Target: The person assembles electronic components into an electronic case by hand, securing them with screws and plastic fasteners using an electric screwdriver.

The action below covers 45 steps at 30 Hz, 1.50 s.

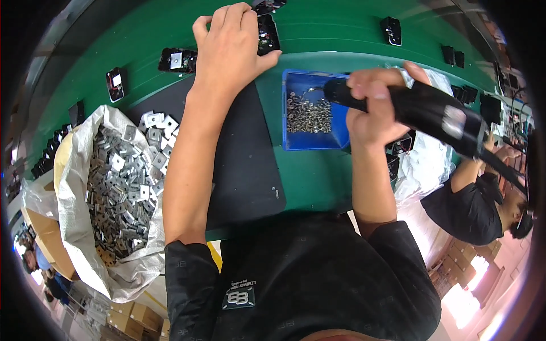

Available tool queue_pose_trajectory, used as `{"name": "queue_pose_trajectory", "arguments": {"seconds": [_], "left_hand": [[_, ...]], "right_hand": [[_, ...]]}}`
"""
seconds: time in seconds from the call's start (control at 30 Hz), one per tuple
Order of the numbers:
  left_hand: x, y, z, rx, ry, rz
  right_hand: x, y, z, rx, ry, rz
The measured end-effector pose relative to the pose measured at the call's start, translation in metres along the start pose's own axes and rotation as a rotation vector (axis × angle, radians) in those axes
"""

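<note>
My left hand [230, 48] reaches to the far side of the bench, fingers bent over a black plastic housing [268, 35] with a circuit board inside. Its thumb lies along the near edge of that housing; the palm side is hidden. In my right hand [372, 105] is a black electric screwdriver [432, 111], held nearly level, its cable running off to the right. The screwdriver's bit end points left, over a blue bin [288, 142] of small metal screws [308, 115].
A white sack [74, 227] full of square metal plates [128, 187] stands at left. A black mat [244, 153] covers part of the green bench. More open housings [115, 85] lie along the far side. White plastic bags [424, 170] and a co-worker [472, 202] are at right.
</note>
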<state>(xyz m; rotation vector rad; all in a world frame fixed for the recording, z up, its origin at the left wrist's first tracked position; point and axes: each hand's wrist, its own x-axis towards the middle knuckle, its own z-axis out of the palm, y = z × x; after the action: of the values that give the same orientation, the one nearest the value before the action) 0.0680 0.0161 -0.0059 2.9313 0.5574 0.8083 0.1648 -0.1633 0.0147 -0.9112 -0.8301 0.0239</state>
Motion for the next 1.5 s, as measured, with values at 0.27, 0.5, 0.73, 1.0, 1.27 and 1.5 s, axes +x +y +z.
{"name": "queue_pose_trajectory", "arguments": {"seconds": [0.27, 0.5, 0.73, 1.0, 1.27, 1.5], "left_hand": [[-0.108, 0.034, -0.089, -0.110, -0.330, -0.317], [-0.134, 0.005, -0.110, -0.101, -0.198, -0.492], [-0.146, -0.035, -0.104, 0.171, -0.300, -0.570], [-0.122, -0.033, -0.099, 0.067, -0.364, -0.573], [-0.141, -0.048, -0.107, -0.010, -0.437, -0.378], [-0.145, -0.044, -0.087, 0.002, -0.339, -0.349]], "right_hand": [[0.005, -0.048, -0.010, 0.115, -0.096, 0.084], [0.001, -0.051, -0.013, 0.117, -0.149, 0.166], [0.001, -0.054, -0.001, 0.156, -0.212, 0.163], [-0.003, -0.054, 0.005, 0.181, -0.191, 0.168], [-0.005, -0.049, 0.007, 0.276, -0.076, 0.217], [-0.006, -0.051, 0.000, 0.168, -0.025, 0.175]]}}
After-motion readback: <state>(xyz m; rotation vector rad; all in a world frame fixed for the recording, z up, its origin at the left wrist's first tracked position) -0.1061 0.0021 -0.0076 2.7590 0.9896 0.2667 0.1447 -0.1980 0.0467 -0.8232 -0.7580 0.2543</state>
